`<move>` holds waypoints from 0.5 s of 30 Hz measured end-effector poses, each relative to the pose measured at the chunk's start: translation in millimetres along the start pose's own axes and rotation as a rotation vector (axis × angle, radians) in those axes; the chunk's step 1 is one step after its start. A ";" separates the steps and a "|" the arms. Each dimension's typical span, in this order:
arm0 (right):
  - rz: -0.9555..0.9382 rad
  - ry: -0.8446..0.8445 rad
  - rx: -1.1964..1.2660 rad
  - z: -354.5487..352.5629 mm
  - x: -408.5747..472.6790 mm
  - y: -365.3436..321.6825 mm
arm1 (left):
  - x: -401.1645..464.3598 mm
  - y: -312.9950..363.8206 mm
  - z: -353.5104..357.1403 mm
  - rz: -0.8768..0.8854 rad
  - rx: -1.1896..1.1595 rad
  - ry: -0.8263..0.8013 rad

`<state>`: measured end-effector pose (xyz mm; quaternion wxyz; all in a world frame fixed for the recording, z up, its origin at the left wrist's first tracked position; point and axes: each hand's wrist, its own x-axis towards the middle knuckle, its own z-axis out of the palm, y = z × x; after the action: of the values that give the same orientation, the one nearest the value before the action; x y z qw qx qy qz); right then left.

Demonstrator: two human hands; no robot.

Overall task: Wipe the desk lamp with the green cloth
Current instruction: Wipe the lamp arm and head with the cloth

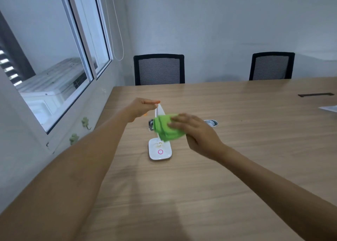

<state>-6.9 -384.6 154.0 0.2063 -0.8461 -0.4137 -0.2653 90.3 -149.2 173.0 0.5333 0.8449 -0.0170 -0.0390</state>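
Observation:
A small white desk lamp stands on the wooden table; its square base (160, 151) carries a pink ring button. The lamp's white head (160, 110) rises upright behind the cloth. My left hand (141, 107) pinches the tip of the lamp head from the left. My right hand (196, 131) presses a folded green cloth (166, 127) against the lamp's arm, which the cloth hides.
The wooden table (237, 149) stretches right and toward me. A round metal cable grommet (211, 122) lies just behind my right hand. Two black mesh chairs (159, 69) (271, 66) stand at the far edge. A window fills the left wall. Paper lies at the right edge (330, 108).

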 end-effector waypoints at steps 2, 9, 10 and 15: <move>0.152 0.083 0.047 6.7 21.2 10.7 | 1.9 -1.9 -1.0 -0.006 0.004 -0.006; 0.235 -0.054 0.076 31.0 41.6 11.9 | 3.2 -0.1 -2.4 -0.005 -0.001 -0.009; 0.216 -0.073 0.070 32.7 35.9 7.8 | 3.7 -0.4 -2.9 0.003 0.008 -0.007; -0.027 -0.081 -0.109 24.9 -8.6 -18.7 | 1.6 2.4 -7.2 -0.016 0.023 -0.031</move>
<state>-19.6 -364.8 131.8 0.1392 -0.8605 -0.4180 -0.2558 92.6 -143.9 178.2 0.5227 0.8504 -0.0191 -0.0563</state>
